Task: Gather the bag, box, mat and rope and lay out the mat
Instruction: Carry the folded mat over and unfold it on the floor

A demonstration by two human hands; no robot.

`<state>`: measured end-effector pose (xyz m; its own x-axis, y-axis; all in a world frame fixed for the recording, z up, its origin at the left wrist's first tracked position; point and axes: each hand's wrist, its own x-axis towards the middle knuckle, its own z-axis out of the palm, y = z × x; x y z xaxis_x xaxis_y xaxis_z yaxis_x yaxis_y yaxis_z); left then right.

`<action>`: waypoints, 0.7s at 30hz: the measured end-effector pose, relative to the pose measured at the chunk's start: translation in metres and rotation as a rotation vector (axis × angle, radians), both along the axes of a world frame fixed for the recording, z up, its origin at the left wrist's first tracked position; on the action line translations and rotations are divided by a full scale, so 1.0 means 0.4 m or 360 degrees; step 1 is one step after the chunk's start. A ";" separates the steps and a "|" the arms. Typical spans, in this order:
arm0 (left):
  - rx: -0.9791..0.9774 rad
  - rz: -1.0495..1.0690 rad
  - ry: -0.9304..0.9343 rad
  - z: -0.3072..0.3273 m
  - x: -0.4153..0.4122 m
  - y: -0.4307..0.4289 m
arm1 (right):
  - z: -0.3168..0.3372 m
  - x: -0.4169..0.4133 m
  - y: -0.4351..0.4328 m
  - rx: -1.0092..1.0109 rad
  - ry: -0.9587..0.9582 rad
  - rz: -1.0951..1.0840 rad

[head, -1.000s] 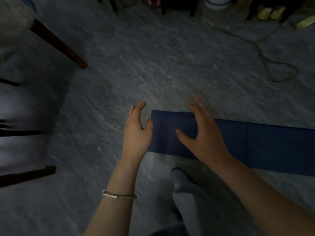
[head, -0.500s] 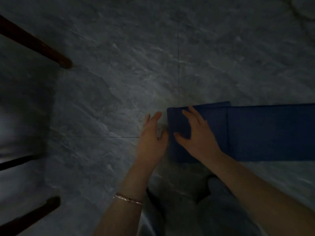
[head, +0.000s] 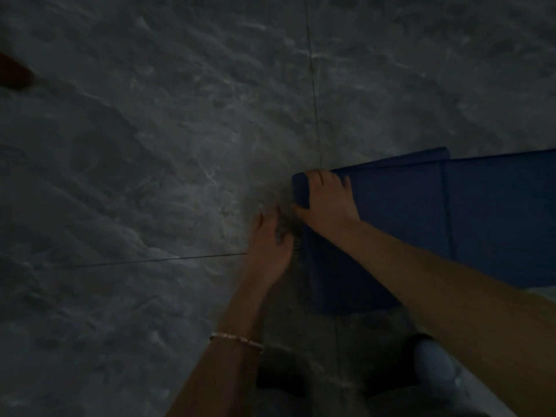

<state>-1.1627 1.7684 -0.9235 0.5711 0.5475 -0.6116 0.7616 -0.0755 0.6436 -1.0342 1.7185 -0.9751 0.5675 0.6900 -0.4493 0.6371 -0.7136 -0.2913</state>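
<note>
Closest to the camera, bottom right, there's a bent knee (head: 436,368) in pale fabric, pretty dim. Both bare forearms reach forward from the bottom edge, and the left wrist has a thin metal bracelet (head: 237,341) on it.

The left hand (head: 269,248) is down by the floor (head: 150,145), just beside the left edge of the mat (head: 481,212). Its fingers point away from the person and look loosely stretched out, with nothing in them as far as I can see. It's kinda blurry there, so I can't say whether the thumb side actually touches the mat's edge or just sits next to it.

The right hand (head: 329,203) is a bit further out, lying flat on top of the mat near its far left corner. The fingers are spread and reach up to the far edge, and the thumb (head: 301,209) sticks out to the left over the side edge. So it's pressing down, not really gripping.

The mat itself is dark blue and lies on the floor to the right of centre, running off the right side of the picture. It's creased into panels, and the leftmost panel looks folded over on top, slightly askew, so its corner pokes out past the far edge.

Beyond that it's all grey marble-look floor tiles with thin grout lines, one (head: 313,85) running away from the mat's corner. Way over at the left edge there's a dark reddish-brown bit of a furniture leg (head: 12,75).
</note>
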 end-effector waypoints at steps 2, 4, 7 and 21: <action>0.0062 -0.0104 -0.0050 -0.030 0.002 0.015 | -0.050 0.009 0.044 -0.0101 -0.0146 0.0098; 0.0075 -0.0118 -0.0076 -0.050 -0.003 0.024 | -0.091 0.015 0.087 -0.0169 -0.0202 0.0120; 0.0094 -0.0129 -0.0044 -0.101 -0.018 0.044 | -0.141 0.022 0.141 -0.0430 -0.0155 0.0181; 0.0162 -0.0176 -0.0057 -0.051 -0.001 0.044 | 0.117 0.113 0.097 -0.0463 0.0236 0.0451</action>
<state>-1.1631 1.7861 -0.9437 0.6519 0.5382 -0.5342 0.7216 -0.2238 0.6551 -0.9892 1.7574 -0.9284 0.2882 0.6417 -0.7107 0.7861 -0.5823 -0.2071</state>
